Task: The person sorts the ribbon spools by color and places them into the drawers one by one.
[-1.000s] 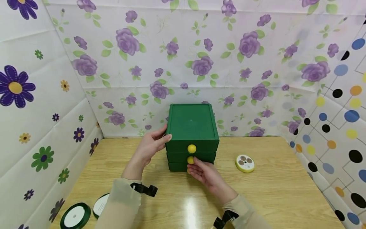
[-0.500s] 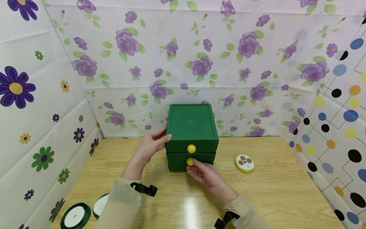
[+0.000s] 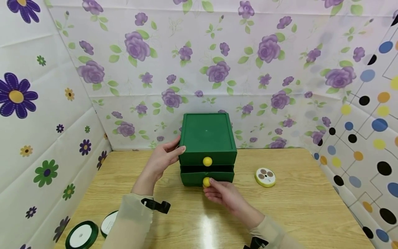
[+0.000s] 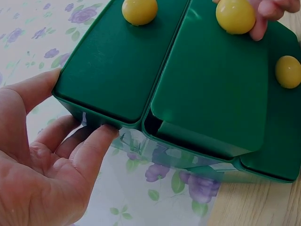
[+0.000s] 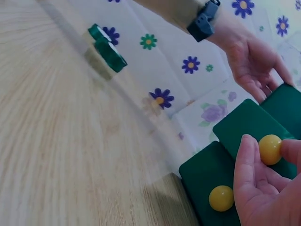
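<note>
A green drawer box (image 3: 207,133) with three drawers and round yellow knobs stands at the back of the table. My left hand (image 3: 163,159) steadies its upper left side, thumb on the top front corner and fingers along the side wall. The middle drawer (image 4: 211,89) juts out partway, a dark gap showing above its front. With thumb and fingers my right hand (image 3: 225,195) pinches that drawer's yellow knob (image 5: 270,149). The top drawer (image 4: 117,61) and the bottom drawer (image 5: 209,174) are pushed in; in the head view the bottom one is mostly hidden.
To the right of the box lies a yellow-rimmed round spool (image 3: 265,177). Two dark green ribbon spools lie at the front left, one (image 3: 82,235) whole in view and another (image 3: 109,223) partly behind the left sleeve. Patterned cloth walls (image 3: 199,69) enclose the table.
The middle drawer has slid out toward me, with my right hand drawing back on its knob. My left hand has kept its place on the box.
</note>
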Available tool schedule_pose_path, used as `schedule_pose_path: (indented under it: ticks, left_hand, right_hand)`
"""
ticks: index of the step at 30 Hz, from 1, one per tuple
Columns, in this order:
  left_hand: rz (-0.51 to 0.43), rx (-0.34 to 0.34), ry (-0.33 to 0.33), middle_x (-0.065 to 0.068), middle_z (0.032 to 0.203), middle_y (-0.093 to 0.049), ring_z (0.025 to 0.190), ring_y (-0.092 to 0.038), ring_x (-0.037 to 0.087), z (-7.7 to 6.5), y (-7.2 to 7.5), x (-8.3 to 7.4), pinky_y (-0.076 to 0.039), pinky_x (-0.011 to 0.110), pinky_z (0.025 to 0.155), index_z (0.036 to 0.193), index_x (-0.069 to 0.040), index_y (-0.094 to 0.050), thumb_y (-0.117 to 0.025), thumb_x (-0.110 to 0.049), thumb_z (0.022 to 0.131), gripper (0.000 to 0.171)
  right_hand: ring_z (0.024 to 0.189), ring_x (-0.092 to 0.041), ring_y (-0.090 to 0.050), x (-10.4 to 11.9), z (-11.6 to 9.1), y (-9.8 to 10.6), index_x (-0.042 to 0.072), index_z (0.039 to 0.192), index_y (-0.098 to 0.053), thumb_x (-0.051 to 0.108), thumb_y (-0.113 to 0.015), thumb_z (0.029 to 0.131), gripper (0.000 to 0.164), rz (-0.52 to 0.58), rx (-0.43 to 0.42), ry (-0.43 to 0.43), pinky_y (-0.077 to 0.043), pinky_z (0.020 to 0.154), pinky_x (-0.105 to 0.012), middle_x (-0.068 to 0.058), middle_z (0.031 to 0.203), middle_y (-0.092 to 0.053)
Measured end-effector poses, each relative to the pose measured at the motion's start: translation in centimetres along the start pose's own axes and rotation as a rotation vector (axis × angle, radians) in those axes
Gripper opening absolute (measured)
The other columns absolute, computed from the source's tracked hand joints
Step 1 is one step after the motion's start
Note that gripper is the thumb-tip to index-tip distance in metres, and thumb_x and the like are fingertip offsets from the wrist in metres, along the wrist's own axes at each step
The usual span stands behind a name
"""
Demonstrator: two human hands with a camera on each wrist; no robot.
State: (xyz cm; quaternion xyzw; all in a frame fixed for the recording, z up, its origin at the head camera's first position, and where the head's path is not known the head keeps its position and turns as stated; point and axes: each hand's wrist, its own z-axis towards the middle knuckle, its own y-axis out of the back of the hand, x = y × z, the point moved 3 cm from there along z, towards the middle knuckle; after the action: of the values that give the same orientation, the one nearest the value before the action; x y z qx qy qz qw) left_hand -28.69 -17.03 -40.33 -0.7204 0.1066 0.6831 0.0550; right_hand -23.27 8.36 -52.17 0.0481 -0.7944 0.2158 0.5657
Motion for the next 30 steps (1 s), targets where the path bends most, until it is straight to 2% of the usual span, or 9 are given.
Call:
schedule_pose_path:
  ticks: [4, 11, 16, 30]
  left_hand:
    - [0.003, -0.004, -0.004, 0.009, 0.173, -0.031, 0.155, -0.037, 0.031, 0.0, 0.0, 0.0, -0.039, 0.054, 0.121, 0.167, -0.019, -0.039, -0.072, -0.030, 0.106, 0.070]
    - [-0.005, -0.009, -0.003, 0.009, 0.172, -0.033, 0.155, -0.038, 0.030, 0.0, -0.2, 0.0, -0.039, 0.053, 0.120, 0.166, -0.018, -0.040, -0.073, -0.029, 0.106, 0.070]
    - [-0.007, -0.012, -0.004, 0.008, 0.172, -0.034, 0.154, -0.040, 0.030, 0.1, -0.2, 0.0, -0.040, 0.053, 0.120, 0.166, -0.018, -0.040, -0.074, -0.030, 0.105, 0.070]
    - [0.008, 0.000, -0.010, 0.008, 0.174, -0.029, 0.157, -0.034, 0.030, 0.1, 0.0, 0.2, -0.038, 0.053, 0.121, 0.168, -0.018, -0.036, -0.073, -0.033, 0.106, 0.074]
  right_hand:
    - [0.094, -0.015, -0.076, 0.4, -0.8, -0.1, -0.011, 0.131, -0.066, 0.042, -0.065, 0.109, 0.057, -0.072, 0.016, -0.014, -0.062, 0.088, -0.028, -0.013, 0.107, -0.078]
    - [0.092, -0.015, -0.076, 0.9, -2.2, -0.4, -0.008, 0.125, -0.069, 0.039, -0.062, 0.111, 0.050, -0.133, 0.055, -0.052, -0.063, 0.086, -0.029, -0.015, 0.107, -0.078]
    - [0.092, -0.015, -0.076, 1.1, -3.2, -0.6, -0.007, 0.125, -0.069, 0.039, -0.061, 0.111, 0.049, -0.147, 0.072, -0.070, -0.063, 0.085, -0.029, -0.011, 0.103, -0.078]
    - [0.091, -0.015, -0.076, 0.3, -5.1, -1.1, -0.005, 0.126, -0.071, 0.041, -0.059, 0.112, 0.050, -0.148, 0.089, -0.125, -0.064, 0.086, -0.031, -0.012, 0.106, -0.079]
